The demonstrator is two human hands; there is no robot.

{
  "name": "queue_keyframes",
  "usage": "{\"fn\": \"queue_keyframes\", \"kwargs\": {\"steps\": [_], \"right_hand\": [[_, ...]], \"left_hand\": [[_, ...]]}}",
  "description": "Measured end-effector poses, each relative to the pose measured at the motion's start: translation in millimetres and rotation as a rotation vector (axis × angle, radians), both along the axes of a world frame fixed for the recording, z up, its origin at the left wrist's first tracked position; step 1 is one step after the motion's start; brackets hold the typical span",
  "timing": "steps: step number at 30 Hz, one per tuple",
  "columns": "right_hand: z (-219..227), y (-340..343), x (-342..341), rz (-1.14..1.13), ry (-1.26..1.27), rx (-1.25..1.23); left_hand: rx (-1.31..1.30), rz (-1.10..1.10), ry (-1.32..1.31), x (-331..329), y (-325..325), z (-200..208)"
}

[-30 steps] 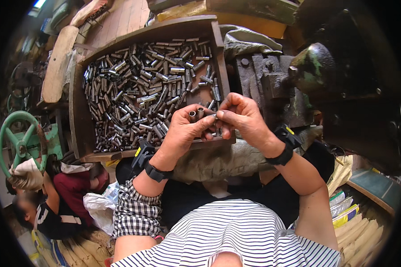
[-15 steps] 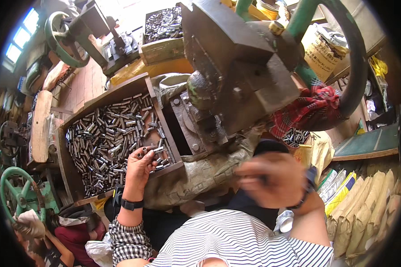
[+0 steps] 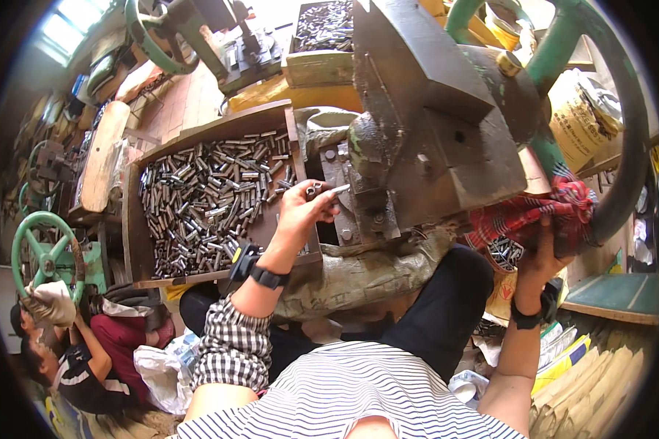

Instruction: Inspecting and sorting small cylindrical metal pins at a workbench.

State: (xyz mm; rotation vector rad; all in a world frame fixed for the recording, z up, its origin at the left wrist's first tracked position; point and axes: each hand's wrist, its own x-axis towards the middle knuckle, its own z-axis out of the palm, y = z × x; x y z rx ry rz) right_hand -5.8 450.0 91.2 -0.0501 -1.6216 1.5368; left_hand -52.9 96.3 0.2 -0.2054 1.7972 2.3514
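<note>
My left hand point(image 3: 304, 212) is closed on short metal tubes point(image 3: 314, 191), and a bright tube end points from its fingertips to the press. It is beside the bolted base point(image 3: 337, 175) of a dark hand press point(image 3: 432, 124), at the near right corner of a wooden tray point(image 3: 220, 115) of loose tubes. My right hand point(image 3: 540, 252) is raised to a red plaid cloth point(image 3: 538, 211) tied around the rim of the press's large wheel point(image 3: 632, 132). Its fingers wrap the cloth from below, partly hidden by it.
Beneath the cloth is a container of tubes point(image 3: 507, 250). A second tray point(image 3: 318, 67) stands at the back, near another press with a green wheel point(image 3: 154, 44). Paper sacks point(image 3: 600, 388) line the lower right. Another person point(image 3: 73, 366) sits at the lower left beside a green wheel point(image 3: 47, 256).
My left hand has moved from over the tray to the press base with its tubes. My right hand has gone from above my lap to the cloth on the wheel. The view has shifted.
</note>
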Motion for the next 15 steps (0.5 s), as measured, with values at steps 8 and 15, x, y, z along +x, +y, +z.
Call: {"fn": "queue_keyframes", "kwargs": {"steps": [8,15], "right_hand": [[94.5,9.1,-4.5,0.053,-0.123,0.528],[176.1,10.1,-24.3,0.085,-0.213,0.823]], "left_hand": [[-0.034,0.056,-0.009,-30.7,-2.0,-22.4],[0.121,-0.118,-0.087,-24.8,-5.6,-12.2]]}}
